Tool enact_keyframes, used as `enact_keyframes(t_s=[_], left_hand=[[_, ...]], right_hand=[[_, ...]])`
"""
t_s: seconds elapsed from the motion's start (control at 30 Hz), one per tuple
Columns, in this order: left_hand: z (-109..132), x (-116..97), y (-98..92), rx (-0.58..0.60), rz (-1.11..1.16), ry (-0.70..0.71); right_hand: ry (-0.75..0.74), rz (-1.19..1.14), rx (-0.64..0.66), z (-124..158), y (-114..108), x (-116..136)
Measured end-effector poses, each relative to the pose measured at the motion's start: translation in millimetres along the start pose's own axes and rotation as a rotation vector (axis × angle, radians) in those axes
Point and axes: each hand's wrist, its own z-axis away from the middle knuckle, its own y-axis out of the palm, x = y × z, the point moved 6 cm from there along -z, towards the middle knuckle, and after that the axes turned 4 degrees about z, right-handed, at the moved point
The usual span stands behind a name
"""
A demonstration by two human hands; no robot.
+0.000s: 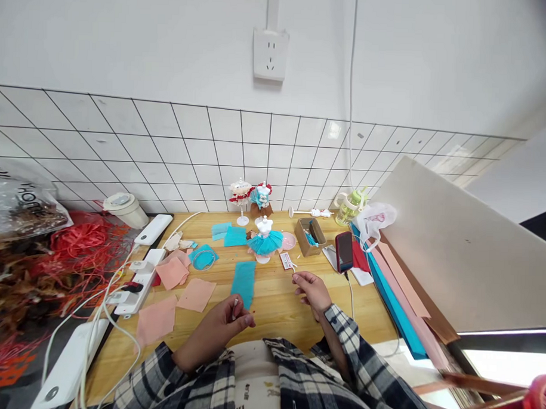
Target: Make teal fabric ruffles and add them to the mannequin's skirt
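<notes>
My left hand (219, 327) is closed near the table's front edge, with a small thin white piece (235, 306) poking out from its curled fingers. My right hand (312, 290) is pinched at the fingertips; what they hold is too small to make out. Just beyond those fingertips lies a small white and red card (286, 261) with a little white object beside it. A mini dress form (264, 227) in a turquoise tulle skirt (266, 243) stands upright behind both hands. Between the hands and the form, a turquoise fabric strip (243, 281) lies flat.
Peach fabric squares (197, 295) and a power strip (140, 283) with cables are on the left. Two dressed mini forms (241, 194) stand at the back. To the right are a cardboard box (310, 237), a propped phone (343, 253), a green bottle (351, 207) and fabric rolls (397, 304).
</notes>
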Motion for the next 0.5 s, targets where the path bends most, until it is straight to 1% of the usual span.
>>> enact_keyframes(t_s=[0.1,0.23,0.33,0.5], left_hand=[[0,13,0.7,0.002,0.007,-0.017],[-2,34,1.1,0.014,-0.014,-0.032],[-3,42,-0.6,0.001,-0.027,-0.037],[-4,36,-4.8,-0.019,-0.100,-0.015]], right_hand=[[0.119,-0.001,-0.084,-29,-8,-28],[0.220,0.034,-0.113,-63,-3,-53],[0.250,0.078,-0.115,-84,6,-62],[0.216,0.215,-0.126,-103,17,-63]])
